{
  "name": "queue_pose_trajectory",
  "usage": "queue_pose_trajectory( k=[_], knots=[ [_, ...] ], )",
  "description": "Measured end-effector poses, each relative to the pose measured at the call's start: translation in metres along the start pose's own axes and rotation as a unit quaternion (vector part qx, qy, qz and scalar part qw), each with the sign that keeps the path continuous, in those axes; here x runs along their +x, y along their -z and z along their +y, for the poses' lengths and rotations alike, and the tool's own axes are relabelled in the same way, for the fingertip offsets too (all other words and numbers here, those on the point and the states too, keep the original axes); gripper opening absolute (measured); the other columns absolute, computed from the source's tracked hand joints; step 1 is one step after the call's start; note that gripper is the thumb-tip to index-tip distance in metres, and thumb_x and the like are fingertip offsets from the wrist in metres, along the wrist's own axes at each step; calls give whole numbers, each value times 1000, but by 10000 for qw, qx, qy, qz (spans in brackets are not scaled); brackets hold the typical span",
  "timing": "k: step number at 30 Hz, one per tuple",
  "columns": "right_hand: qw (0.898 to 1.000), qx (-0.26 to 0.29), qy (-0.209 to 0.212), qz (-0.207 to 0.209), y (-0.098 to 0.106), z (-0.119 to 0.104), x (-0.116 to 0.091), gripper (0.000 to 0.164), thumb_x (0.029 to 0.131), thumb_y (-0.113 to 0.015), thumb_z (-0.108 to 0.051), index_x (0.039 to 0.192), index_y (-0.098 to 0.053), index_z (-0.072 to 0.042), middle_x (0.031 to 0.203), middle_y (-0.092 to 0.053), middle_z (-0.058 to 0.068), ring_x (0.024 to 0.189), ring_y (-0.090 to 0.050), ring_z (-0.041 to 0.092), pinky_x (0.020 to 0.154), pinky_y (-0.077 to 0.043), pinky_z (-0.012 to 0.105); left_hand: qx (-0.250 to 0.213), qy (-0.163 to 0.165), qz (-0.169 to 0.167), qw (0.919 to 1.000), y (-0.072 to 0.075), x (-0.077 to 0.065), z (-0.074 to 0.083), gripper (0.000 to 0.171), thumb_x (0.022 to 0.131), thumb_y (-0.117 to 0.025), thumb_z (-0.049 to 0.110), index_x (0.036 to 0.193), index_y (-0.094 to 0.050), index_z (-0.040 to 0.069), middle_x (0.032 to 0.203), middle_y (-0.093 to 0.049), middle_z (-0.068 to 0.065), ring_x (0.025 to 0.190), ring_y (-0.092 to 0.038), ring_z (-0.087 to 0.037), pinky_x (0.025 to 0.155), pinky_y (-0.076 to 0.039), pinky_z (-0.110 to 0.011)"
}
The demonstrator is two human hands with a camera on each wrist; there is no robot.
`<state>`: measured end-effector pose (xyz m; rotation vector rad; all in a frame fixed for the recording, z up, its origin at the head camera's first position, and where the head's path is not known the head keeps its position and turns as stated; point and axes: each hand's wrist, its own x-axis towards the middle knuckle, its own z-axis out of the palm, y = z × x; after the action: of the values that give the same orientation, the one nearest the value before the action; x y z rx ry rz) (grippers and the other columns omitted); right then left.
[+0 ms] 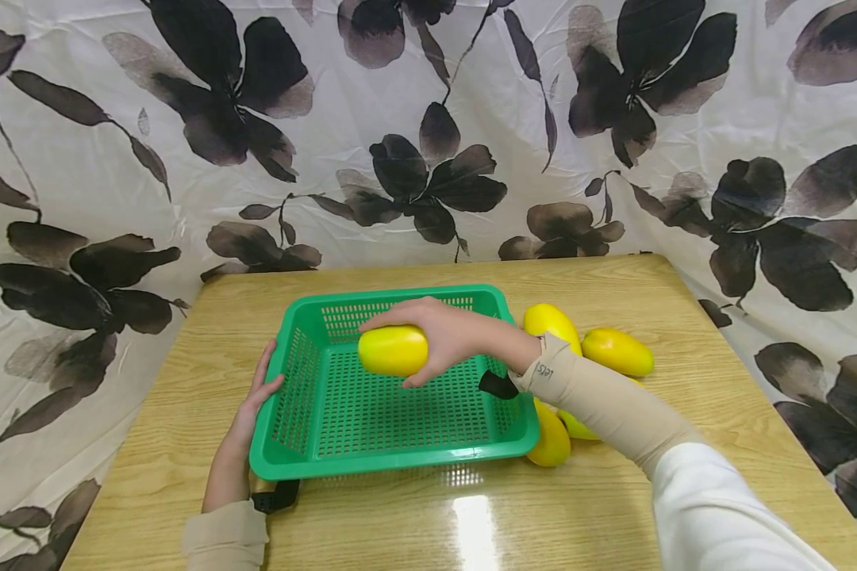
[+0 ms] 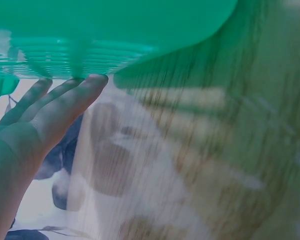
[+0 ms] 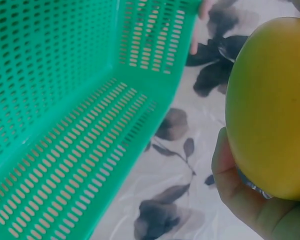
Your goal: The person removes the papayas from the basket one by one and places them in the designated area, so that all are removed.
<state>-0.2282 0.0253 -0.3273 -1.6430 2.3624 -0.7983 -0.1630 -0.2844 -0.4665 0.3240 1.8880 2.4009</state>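
A yellow mango [image 1: 393, 350] with a greenish tinge is in the grip of my right hand [image 1: 450, 341], held over the inside of a green plastic basket [image 1: 400, 464]. The right wrist view shows this mango [image 3: 275, 110] close up, fingers around its lower edge, beside the basket's slotted wall [image 3: 165, 95]. At the basket's left side, my left hand [image 1: 246, 408] holds the rim, thumb over the top and fingers along the outside. Those fingers [image 2: 75, 100] appear extended against the basket wall [image 2: 115, 25] in the left wrist view. No fruit shows on the basket's floor.
Several more mangoes lie right of the basket on the wooden table [image 1: 178, 404], among them an upper one [image 1: 551, 321], a far-right one [image 1: 617, 351] and a lower one [image 1: 550, 436]. My right forearm partly covers them. A floral cloth [image 1: 414, 238] hangs behind the table.
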Motion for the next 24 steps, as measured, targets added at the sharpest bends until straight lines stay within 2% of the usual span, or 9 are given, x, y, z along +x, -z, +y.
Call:
queue_pose_trajectory(
  k=[9, 17, 20, 24],
  knots=[
    [9989, -106, -297, 354, 12, -1, -32, 76, 62, -80, -32, 132, -49, -22, 119, -55, -7, 95, -49, 9, 75, -42, 31, -56, -15, -6, 10000, 0, 1, 0, 61, 98, -34, 11, 147, -6, 34, 139, -18, 5, 109, -40, 6, 90, -34, -14],
    [9970, -17, -434, 635, 22, 2, -60, 77, 62, -80, -30, 132, -50, -22, 116, -55, -8, 91, -50, 10, 70, -44, 32, 3, 172, 32, 9998, -1, 0, 3, 61, 99, -32, 12, 147, -3, 35, 147, -5, -11, 111, -40, 4, 91, -36, -16],
    [9961, -47, -497, 732, 25, 4, -69, 77, 61, -80, -30, 131, -49, -22, 114, -56, -9, 91, -49, 10, 71, -43, 33, 38, 257, 57, 9996, -2, -1, 4, 61, 99, -30, 12, 147, 0, 33, 148, 1, -16, 117, -37, -1, 91, -36, -17],
    [9946, -21, -525, 894, 29, 4, -82, 77, 61, -80, -29, 131, -50, -20, 113, -56, -7, 93, -50, 12, 74, -44, 35, 141, 396, 74, 9991, -2, -2, 6, 60, 100, -29, 14, 147, 6, 28, 150, 10, -17, 132, -20, -17, 93, -34, -18]
  ],
)
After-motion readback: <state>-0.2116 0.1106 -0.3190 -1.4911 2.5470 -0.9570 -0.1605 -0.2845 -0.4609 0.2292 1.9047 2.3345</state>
